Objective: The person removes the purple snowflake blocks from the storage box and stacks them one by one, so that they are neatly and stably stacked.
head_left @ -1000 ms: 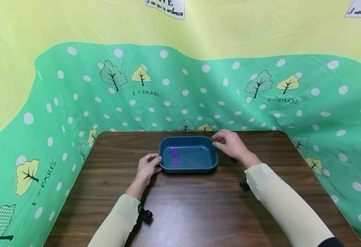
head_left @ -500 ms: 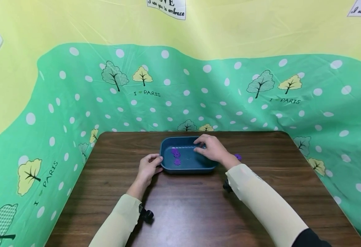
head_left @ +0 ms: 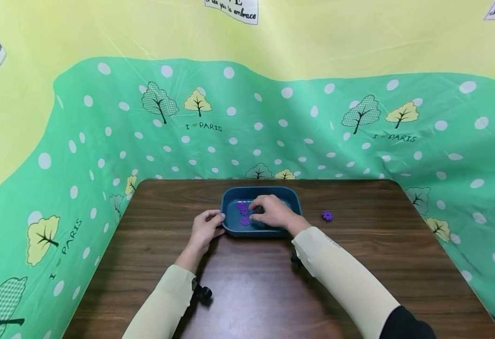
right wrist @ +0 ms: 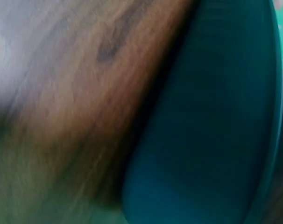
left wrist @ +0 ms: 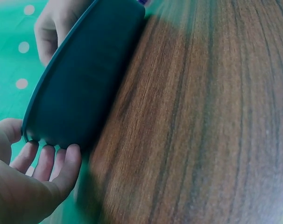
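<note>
While the left hand [head_left: 203, 230] grips the tray [head_left: 249, 233], its purple pieces [head_left: 245, 221] lie beside parted right-hand fingers [head_left: 259, 201].

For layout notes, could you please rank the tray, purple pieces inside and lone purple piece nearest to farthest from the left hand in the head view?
1. Tray: touching the left hand.
2. Purple pieces: inside, left side.
3. Lone purple piece: right of tray.

I count one table [head_left: 357, 263], one blue tray [head_left: 247, 233], one left hand [head_left: 205, 230], one right hand [head_left: 275, 213], two pale sleeves [head_left: 336, 266], two little black cameras [head_left: 205, 294], one purple flower [head_left: 327, 215] on the table, and two or maybe three purple flowers [head_left: 245, 221] in the tray, too bunched up to tell.
</note>
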{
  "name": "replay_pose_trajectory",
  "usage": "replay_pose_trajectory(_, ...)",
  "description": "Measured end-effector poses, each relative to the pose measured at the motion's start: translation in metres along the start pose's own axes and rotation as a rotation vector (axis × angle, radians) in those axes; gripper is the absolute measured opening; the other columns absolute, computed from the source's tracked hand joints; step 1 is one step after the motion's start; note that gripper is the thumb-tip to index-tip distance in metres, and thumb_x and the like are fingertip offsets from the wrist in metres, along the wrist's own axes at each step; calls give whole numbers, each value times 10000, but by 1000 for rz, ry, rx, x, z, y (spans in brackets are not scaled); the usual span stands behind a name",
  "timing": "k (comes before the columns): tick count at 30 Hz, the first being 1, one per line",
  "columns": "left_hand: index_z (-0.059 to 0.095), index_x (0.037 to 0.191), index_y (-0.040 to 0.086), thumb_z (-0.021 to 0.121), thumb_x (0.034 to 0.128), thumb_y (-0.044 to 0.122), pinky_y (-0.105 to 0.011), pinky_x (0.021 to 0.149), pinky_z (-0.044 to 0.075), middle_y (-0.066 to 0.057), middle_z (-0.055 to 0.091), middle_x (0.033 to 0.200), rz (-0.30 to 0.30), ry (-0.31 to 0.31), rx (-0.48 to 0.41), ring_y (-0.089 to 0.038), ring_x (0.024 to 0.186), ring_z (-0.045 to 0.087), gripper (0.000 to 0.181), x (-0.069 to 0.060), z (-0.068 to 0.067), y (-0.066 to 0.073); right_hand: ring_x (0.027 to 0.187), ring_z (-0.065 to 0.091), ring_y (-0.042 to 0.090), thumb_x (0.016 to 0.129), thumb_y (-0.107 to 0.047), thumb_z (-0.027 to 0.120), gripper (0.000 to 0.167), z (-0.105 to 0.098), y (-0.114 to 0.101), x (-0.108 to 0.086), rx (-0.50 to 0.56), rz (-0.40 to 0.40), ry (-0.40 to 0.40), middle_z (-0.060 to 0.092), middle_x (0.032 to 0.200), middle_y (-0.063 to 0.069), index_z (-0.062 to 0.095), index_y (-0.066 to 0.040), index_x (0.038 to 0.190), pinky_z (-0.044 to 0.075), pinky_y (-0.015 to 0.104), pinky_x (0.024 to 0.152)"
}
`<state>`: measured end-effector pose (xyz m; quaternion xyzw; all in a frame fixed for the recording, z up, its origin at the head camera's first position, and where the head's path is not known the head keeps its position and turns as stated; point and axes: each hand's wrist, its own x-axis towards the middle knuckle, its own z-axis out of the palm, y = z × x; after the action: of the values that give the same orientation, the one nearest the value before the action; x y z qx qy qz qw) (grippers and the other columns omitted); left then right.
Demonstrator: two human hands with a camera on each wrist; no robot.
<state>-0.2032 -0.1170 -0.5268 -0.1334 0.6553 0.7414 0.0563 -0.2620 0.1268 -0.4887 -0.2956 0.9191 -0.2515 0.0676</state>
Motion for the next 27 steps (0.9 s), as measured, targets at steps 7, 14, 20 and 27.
replay_pose_trajectory(7,664,1232,-29,726,951,122,-416,822,650,-55,648,980,4,-1,0,-161,882,656,325,0,1,0,1034,675,152,902,-263,813,231,13,-4,5,3,-2,-48,748,1102,-16,791,-148,1101,588,374,927)
replay_pose_trajectory(14,665,1237,-29,728,951,125,-402,814,651,-57,651,983,6,3,1,-165,888,656,330,2,0,0,926,677,118,880,-251,835,212,17,-5,8,4,-11,-66,753,1052,-18,794,-153,1064,602,340,846)
replay_pose_trajectory(20,667,1236,-30,731,947,121,-404,818,651,-40,645,963,8,6,1,-146,866,649,332,1,0,1,932,672,119,871,-260,844,233,18,-6,11,-36,2,-105,738,1074,-21,797,-174,1082,599,337,859)
replay_pose_trajectory(27,657,1266,-28,734,951,137,-417,853,643,-32,643,975,2,0,3,-144,881,641,364,0,0,1,952,665,120,874,-291,842,269,18,-8,14,-105,-3,-129,715,1106,-29,791,-199,1122,587,334,879)
